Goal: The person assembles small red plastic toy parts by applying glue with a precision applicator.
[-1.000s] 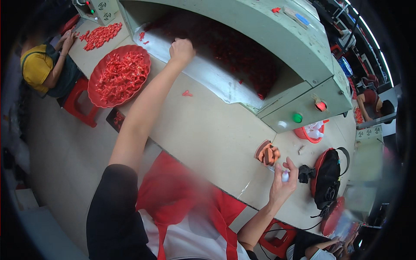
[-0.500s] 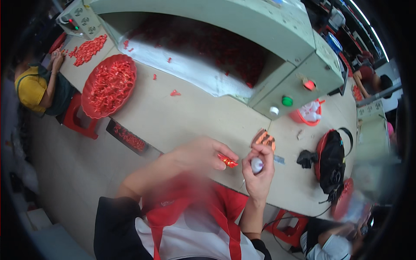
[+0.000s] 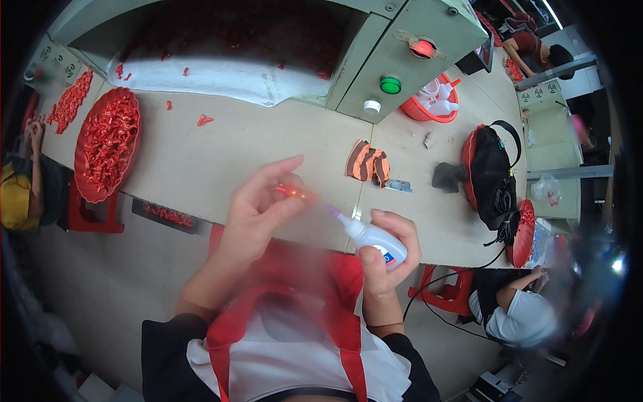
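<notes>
Between the thumb and fingers of my left hand [image 3: 258, 208] is a small shiny red piece [image 3: 293, 193], blurred, with a yellowish spot. My right hand [image 3: 392, 251] is wrapped round a white squeeze bottle [image 3: 375, 241] with a purple nozzle. The nozzle tip points left at the red piece, close to it; blur hides whether they touch. Beyond my right hand, an orange and brown striped cloth [image 3: 367, 164] lies on the table [image 3: 268, 137].
A red basin [image 3: 107, 144] heaped with red pieces stands at the left. Ahead is a grey-green machine [image 3: 402, 53] with a dark opening. On the right are a red basket [image 3: 429, 107] of white bottles and a black bag [image 3: 492, 181]. People sit at both sides.
The bottle has swung from end-on to lying sideways, its nozzle now toward the red piece. My left hand has lifted the piece and turned it. The whole view has shifted.
</notes>
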Available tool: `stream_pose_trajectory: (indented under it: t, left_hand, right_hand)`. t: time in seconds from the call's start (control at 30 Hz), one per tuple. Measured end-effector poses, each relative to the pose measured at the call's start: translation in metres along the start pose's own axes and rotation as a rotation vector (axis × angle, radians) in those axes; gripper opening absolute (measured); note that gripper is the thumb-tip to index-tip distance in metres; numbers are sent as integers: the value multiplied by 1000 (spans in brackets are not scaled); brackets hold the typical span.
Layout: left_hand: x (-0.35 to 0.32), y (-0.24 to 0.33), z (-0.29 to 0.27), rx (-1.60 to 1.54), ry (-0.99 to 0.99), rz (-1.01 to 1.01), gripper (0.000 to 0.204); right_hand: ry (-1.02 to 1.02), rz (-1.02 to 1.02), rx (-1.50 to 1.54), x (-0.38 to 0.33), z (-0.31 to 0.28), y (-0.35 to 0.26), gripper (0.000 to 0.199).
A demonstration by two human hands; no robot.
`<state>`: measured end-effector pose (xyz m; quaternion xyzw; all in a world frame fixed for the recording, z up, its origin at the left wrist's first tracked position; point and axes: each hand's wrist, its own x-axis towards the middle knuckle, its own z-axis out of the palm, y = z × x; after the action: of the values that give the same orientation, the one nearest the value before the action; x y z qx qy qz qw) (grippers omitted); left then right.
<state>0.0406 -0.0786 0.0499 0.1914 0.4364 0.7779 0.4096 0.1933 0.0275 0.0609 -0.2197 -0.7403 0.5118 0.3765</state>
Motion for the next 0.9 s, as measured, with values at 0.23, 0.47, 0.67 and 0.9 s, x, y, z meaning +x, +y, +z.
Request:
stream_pose_trajectory:
  t: [0.23,0.47,0.67,0.9]
  left_hand:
    - [-3,4,-4,86,-113,-13,30]
    - [18,15,-7,-356,-192,-302,42]
    - [17,15,2,-390,-162,-359,46]
    - [13,8,-2,-456,-74,-330,37]
  right_hand:
    - [-22,-321,-92,1,-2,-16,33]
    - [183,-155,-57,4,-5,-31,34]
    - [162,-251,-146,6,-5,-27,31]
    - [10,-496,-166,16,-3,-21,29]
